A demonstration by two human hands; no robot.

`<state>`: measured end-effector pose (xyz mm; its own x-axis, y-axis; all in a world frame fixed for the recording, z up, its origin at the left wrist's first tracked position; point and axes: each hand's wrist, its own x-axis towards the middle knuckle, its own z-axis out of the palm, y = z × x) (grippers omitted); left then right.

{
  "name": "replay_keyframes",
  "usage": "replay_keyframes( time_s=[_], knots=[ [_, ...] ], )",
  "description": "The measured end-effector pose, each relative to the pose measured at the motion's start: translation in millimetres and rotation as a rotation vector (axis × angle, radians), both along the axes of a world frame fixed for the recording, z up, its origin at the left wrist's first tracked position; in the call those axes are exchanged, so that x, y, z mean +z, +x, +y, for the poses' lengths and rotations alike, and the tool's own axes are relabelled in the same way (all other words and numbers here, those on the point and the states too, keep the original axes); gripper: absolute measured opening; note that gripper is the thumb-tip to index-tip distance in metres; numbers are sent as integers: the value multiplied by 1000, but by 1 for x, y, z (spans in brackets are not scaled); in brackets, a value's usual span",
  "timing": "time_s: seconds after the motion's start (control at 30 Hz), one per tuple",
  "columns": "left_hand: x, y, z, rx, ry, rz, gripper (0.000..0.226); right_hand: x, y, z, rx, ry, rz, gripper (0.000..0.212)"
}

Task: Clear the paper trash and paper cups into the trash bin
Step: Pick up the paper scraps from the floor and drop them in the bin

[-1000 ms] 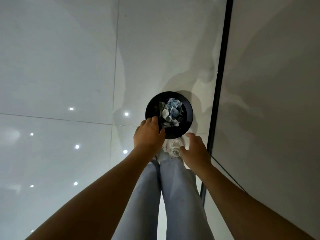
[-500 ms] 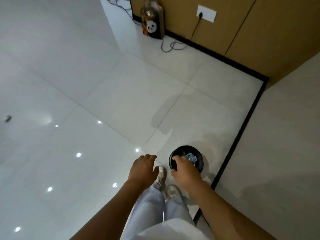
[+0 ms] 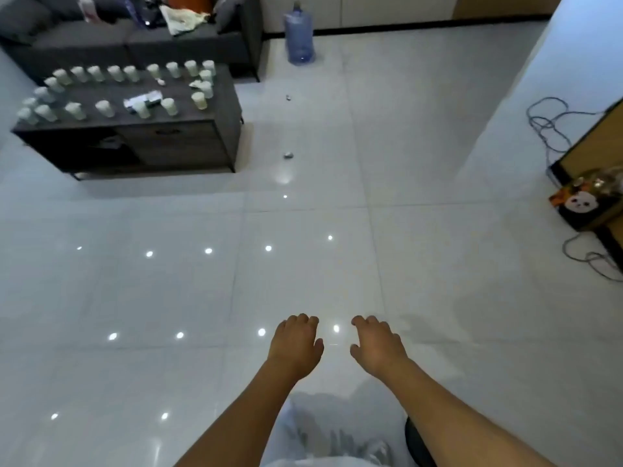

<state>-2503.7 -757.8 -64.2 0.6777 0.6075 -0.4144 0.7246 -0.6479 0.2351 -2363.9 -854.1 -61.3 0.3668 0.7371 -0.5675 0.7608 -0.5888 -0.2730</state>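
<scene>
Now I look up from the trash bin (image 3: 415, 444), which sits low at 5 o'clock. Both my left hand (image 3: 296, 342) and right hand (image 3: 377, 343) hang loose, holding nothing. Paper cups (image 3: 168, 106) wait far off at 10 o'clock.

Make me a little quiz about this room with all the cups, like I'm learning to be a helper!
1. True or false: the left hand is holding a paper cup.
2. Where do the paper cups stand? A) on the sofa B) on the dark low table C) on the floor beside the water bottle
3. Fill in: two small scraps of crumpled paper lie on the white ____.

Key
1. False. Both the left hand and the right hand are empty, fingers relaxed, over the floor.
2. B
3. floor
</scene>
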Motion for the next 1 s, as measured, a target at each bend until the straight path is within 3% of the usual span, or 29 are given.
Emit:
replay_keyframes(
  time_s=[0.47, 0.73, 1.0],
  knots=[
    [17, -320, 210, 598, 8, 62, 40, 17, -290, 304, 610, 51, 10, 49],
    [3, -415, 302, 848, -82, 37, 44, 11, -375, 436, 814, -1, 29, 48],
    [-5, -470, 488, 982, -100, 19, 48, -3, -427, 637, 890, 0, 18, 47]
  ],
)
